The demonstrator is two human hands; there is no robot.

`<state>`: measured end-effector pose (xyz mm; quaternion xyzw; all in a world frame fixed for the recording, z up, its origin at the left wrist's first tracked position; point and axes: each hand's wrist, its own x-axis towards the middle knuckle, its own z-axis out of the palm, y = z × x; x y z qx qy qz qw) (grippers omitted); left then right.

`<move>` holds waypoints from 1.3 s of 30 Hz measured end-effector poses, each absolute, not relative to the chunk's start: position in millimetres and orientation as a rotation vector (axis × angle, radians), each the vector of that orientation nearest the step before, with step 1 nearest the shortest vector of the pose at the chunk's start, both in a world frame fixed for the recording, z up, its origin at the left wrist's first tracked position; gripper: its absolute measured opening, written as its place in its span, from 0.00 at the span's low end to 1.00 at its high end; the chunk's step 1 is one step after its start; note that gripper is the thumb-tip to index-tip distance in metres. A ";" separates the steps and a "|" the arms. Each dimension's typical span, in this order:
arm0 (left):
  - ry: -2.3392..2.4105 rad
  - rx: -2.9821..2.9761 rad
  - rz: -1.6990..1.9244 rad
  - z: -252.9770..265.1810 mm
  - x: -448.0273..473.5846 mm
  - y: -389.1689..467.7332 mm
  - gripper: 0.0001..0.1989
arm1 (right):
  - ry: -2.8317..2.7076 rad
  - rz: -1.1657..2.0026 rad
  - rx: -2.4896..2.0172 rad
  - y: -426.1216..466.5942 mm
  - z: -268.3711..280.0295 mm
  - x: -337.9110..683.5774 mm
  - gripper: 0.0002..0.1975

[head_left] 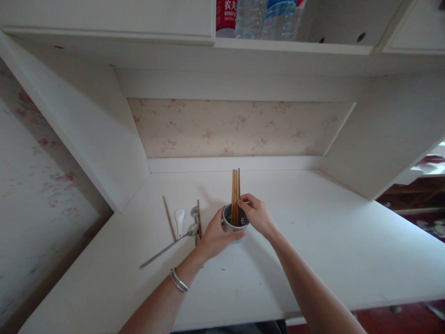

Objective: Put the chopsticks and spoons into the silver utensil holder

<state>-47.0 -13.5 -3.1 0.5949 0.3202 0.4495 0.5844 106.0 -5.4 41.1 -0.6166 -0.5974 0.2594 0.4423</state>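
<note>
My left hand (pixel 217 236) is wrapped round the side of a grey metal utensil holder (pixel 232 227) with holes inside it. Several wooden chopsticks (pixel 234 192) stand upright in the holder. My right hand (pixel 255 211) pinches one chopstick (pixel 239 185) at the right of the bunch, over the holder's rim. Left of the holder lie a white soup spoon (pixel 179 220), a long-handled metal spoon (pixel 167 253), a second metal spoon (pixel 195 212) and a loose chopstick (pixel 168 217). Another chopstick (pixel 199 218) lies beside the second metal spoon, partly hidden behind my left hand.
The white desktop (pixel 330 241) carries all of this. A side panel (pixel 79 106) rises at the left and another (pixel 389 130) at the right. Overhead, a shelf (pixel 292 45) holds plastic bottles (pixel 250 18). Flowered wallpaper (pixel 225 127) covers the back.
</note>
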 end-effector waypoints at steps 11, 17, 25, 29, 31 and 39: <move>0.808 1.486 1.090 -2.4 -47.0 -15.9 0.37 | -1.373 0.890 -1.263 -13.2 21.0 107.2 0.21; 0.925 1.678 1.165 -3.1 -50.1 -16.9 0.35 | -1.396 1.106 -1.052 -36.3 8.6 103.0 0.43; 0.947 1.809 0.992 11.1 -81.7 -13.9 0.36 | -1.371 1.061 -1.058 -36.4 4.5 101.4 0.42; 1.256 1.879 0.826 22.9 -131.8 5.2 0.16 | -1.379 1.037 -1.106 -36.8 5.3 102.6 0.41; 1.563 2.005 0.727 26.3 -163.2 21.4 0.18 | -1.391 1.032 -1.119 -36.5 5.0 102.6 0.41; 2.056 2.065 -0.066 -1.8 -238.3 78.6 0.29 | -1.400 1.027 -1.100 -33.3 0.5 102.5 0.40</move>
